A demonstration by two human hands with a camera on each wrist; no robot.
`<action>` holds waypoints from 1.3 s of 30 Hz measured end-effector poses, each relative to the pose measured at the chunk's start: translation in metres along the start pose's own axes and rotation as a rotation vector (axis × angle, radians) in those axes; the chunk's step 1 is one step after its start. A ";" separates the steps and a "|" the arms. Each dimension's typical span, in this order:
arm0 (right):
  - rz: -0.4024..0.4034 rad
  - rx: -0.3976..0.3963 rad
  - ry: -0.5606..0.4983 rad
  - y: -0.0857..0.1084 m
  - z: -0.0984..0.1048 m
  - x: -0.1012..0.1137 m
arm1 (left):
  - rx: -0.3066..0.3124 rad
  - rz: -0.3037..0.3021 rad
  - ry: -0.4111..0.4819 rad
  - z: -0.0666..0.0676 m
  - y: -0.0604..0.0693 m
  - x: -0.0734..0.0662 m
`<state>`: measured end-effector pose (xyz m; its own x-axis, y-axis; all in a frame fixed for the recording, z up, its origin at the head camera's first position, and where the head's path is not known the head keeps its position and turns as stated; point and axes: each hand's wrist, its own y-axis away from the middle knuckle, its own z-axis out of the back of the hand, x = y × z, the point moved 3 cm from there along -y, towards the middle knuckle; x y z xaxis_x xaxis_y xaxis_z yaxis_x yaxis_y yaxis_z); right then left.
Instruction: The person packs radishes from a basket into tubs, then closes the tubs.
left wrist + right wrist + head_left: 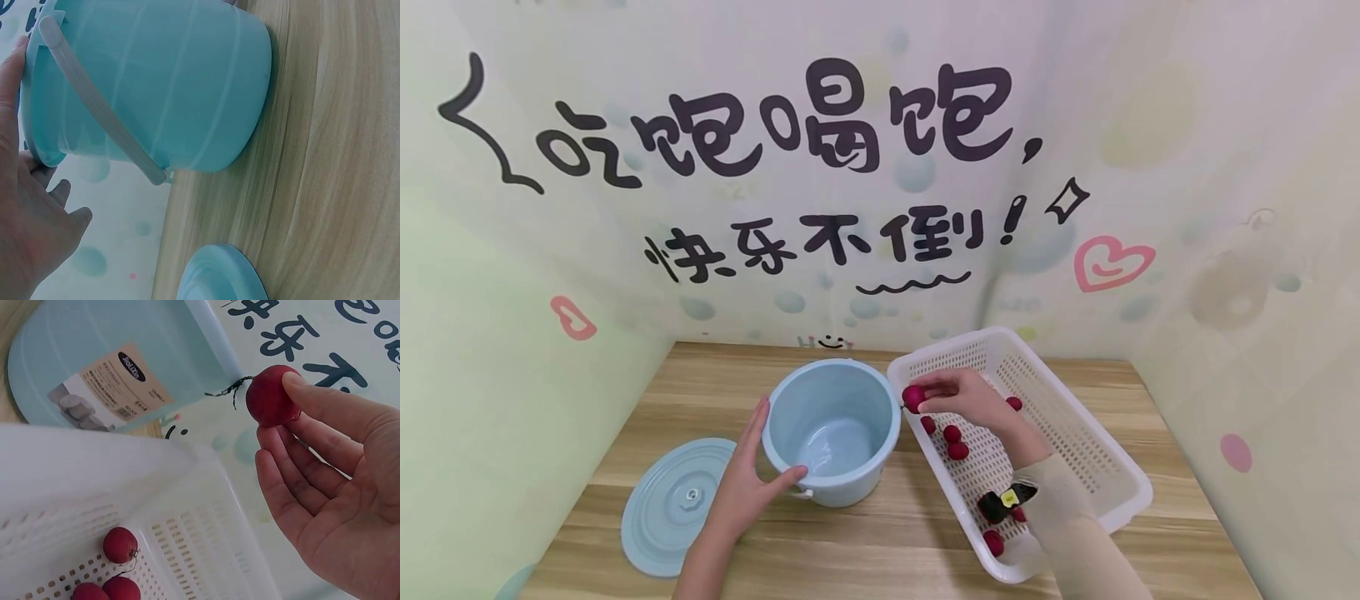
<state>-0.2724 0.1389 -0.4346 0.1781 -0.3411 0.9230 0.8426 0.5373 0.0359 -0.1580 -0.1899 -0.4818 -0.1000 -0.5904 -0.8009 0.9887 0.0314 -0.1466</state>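
A red radish [272, 397] with a thin dark root is pinched between the thumb and fingers of my right hand [966, 398]. That hand is above the far left rim of a white perforated basket [1123, 479], close to a light blue bucket [842, 483]. My left hand [748, 475] rests on the bucket's left rim, its thumb [9, 75] and fingers spread and fairly straight. The bucket stands upright, and no radish shows on its visible floor. Several radishes [957, 451] lie on the basket's floor, partly hidden by the right arm.
A round blue lid [655, 508] with a small knob lies left of the bucket, partly behind the left forearm. The bucket's pale handle [103, 112] hangs down its side. Behind the wooden table [865, 562] rises a wall [880, 317] with black lettering.
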 end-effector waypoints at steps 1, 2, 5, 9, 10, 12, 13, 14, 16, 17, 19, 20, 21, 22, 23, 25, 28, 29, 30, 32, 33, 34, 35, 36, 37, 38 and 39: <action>0.004 0.002 0.000 -0.001 -0.001 0.001 | 0.000 0.000 0.001 0.000 0.000 0.000; 0.005 0.001 0.003 -0.001 -0.002 0.003 | 0.000 0.000 0.002 0.000 0.000 0.000; 0.011 0.002 0.007 -0.002 -0.005 0.006 | 0.000 0.000 0.002 0.000 0.000 0.000; 0.026 0.007 0.021 -0.002 -0.008 0.013 | 0.000 0.003 0.002 0.000 0.000 0.000; 0.026 0.010 0.023 -0.002 -0.009 0.014 | 0.001 0.004 0.002 0.000 0.000 0.000; 0.028 0.015 0.023 -0.003 -0.010 0.015 | 0.000 0.004 0.001 0.000 0.000 0.000; 0.029 0.019 0.020 -0.003 -0.011 0.016 | 0.000 0.004 0.001 0.001 0.000 0.000; 0.032 0.023 0.019 -0.003 -0.012 0.016 | 0.000 0.003 0.001 0.001 0.000 0.000; 0.034 0.030 0.018 -0.003 -0.013 0.017 | 0.000 0.004 0.001 0.001 0.000 -0.001; 0.038 0.031 0.016 -0.004 -0.014 0.018 | -0.001 0.003 0.001 0.001 0.000 -0.001; 0.048 0.038 0.013 -0.004 -0.015 0.019 | 0.000 0.004 0.002 0.001 0.001 -0.001; 0.050 0.039 0.011 -0.004 -0.016 0.020 | 0.000 0.003 0.002 0.001 0.000 -0.001; 0.047 0.040 0.007 -0.004 -0.017 0.021 | -0.001 0.002 0.003 0.001 0.000 -0.001; 0.048 0.042 0.003 -0.005 -0.017 0.021 | -0.001 0.001 0.003 0.001 0.000 -0.001; 0.050 0.043 -0.001 -0.005 -0.018 0.021 | -0.001 0.001 0.003 0.001 0.000 -0.001; 0.053 0.048 -0.008 -0.005 -0.020 0.023 | -0.001 0.000 0.005 0.001 0.000 -0.001; 0.061 0.054 -0.008 -0.007 -0.022 0.022 | -0.003 0.000 0.006 0.001 0.000 0.000; 0.062 0.054 -0.006 -0.007 -0.023 0.023 | -0.003 -0.001 0.006 0.001 0.000 0.000; 0.061 0.054 -0.005 -0.007 -0.024 0.023 | -0.004 -0.001 0.006 0.001 0.000 0.000; 0.061 0.054 0.002 -0.007 -0.025 0.023 | -0.004 0.001 0.006 0.000 0.001 0.000; 0.065 0.055 0.006 -0.007 -0.025 0.023 | -0.004 0.000 0.007 0.000 0.001 0.000; 0.063 0.054 0.005 -0.007 -0.026 0.023 | -0.004 -0.001 0.007 0.000 0.001 0.000; 0.068 0.055 0.007 -0.007 -0.026 0.023 | -0.004 -0.001 0.008 0.000 0.001 0.000; 0.073 0.057 0.006 -0.007 -0.027 0.023 | -0.004 -0.002 0.008 0.000 0.001 0.000; 0.078 0.058 0.007 -0.007 -0.027 0.023 | -0.005 -0.004 0.010 0.000 0.001 0.000; 0.078 0.058 0.006 -0.007 -0.027 0.023 | -0.006 -0.006 0.011 0.000 0.001 0.000; 0.083 0.059 0.004 -0.007 -0.027 0.023 | -0.006 -0.008 0.012 0.000 0.001 -0.001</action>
<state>-0.2604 0.1061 -0.4244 0.2486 -0.2963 0.9222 0.7932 0.6086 -0.0183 -0.1573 -0.1897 -0.4813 -0.1095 -0.5808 -0.8067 0.9871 0.0317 -0.1568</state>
